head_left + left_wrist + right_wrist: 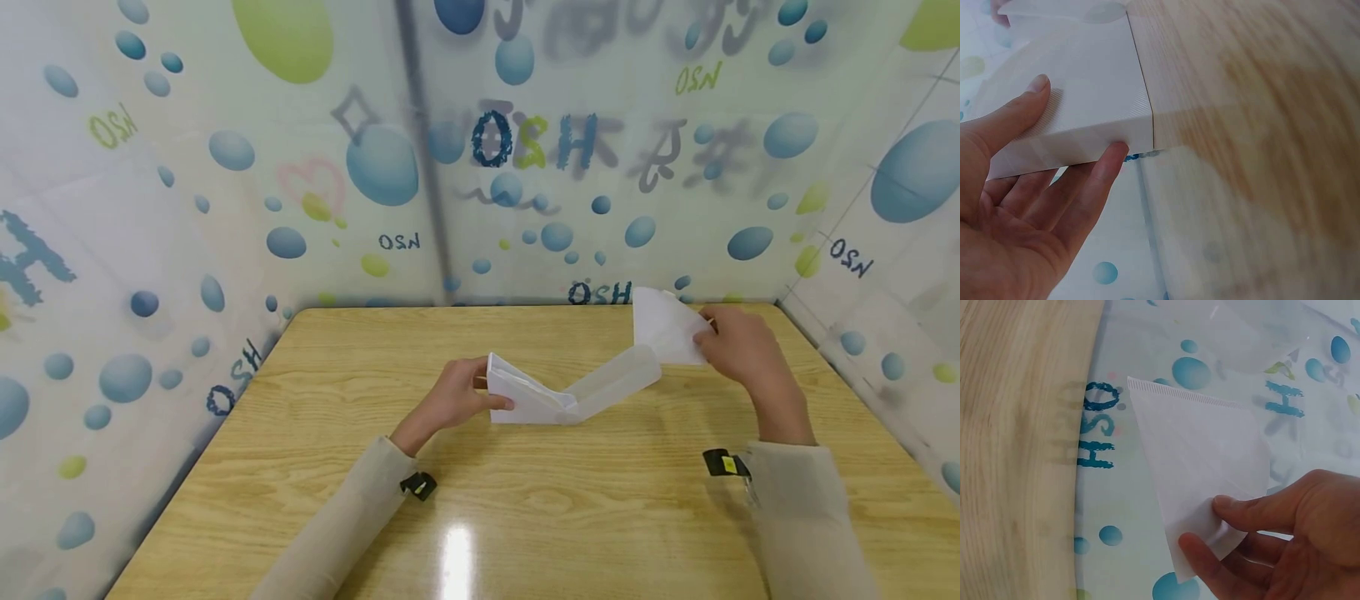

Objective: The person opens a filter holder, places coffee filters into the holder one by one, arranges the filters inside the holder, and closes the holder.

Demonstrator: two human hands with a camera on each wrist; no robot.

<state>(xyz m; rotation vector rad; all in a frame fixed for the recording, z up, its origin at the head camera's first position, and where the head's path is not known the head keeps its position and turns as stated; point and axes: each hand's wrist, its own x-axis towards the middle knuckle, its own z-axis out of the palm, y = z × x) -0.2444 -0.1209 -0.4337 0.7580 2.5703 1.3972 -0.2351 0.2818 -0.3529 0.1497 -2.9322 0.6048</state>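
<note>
My left hand holds the end of a white box, which stands tilted open on the table. In the left wrist view the thumb presses one broad face of the box and the fingers lie along its end wall. A translucent lid slants up from the box toward the right. My right hand pinches a white paper coffee filter above and beyond the lid. The right wrist view shows the filter with a crimped seam, gripped near its lower corner between thumb and fingers.
A wood-grain table lies under both hands, with a bright reflection near its front. Printed sheets with blue and green spots hang as a wall behind the table and along both sides.
</note>
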